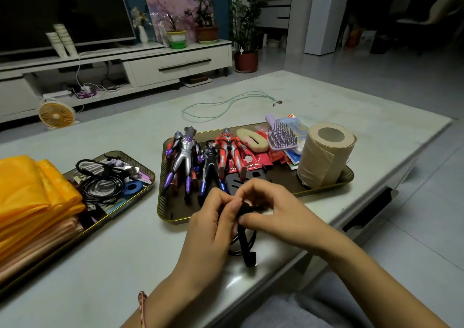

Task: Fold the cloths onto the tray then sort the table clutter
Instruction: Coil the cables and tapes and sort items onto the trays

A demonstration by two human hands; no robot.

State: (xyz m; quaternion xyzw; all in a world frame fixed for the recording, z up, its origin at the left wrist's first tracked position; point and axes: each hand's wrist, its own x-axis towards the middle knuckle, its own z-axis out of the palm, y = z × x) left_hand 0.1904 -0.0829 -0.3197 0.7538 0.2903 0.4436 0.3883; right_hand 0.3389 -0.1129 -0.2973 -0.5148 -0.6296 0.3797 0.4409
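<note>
Left hand [213,217] and right hand [272,206] pinch a black cord [245,242] between them.
Both grip it with curled fingers just in front of the toy tray [160,202], its loose end hanging down over the counter [120,252]. Folded orange and pink cloths [27,192] lie on a second tray [136,160] left of the toy tray.

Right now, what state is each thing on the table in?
Black cable, looped, pinched by left hand and right hand.
Yellow cloths, folded, stacked on left tray.
Toilet roll, upright on right tray.
Action figures, lying flat on right tray.
Hairbrush, bristles up.
Green cable, loose on table.
</note>
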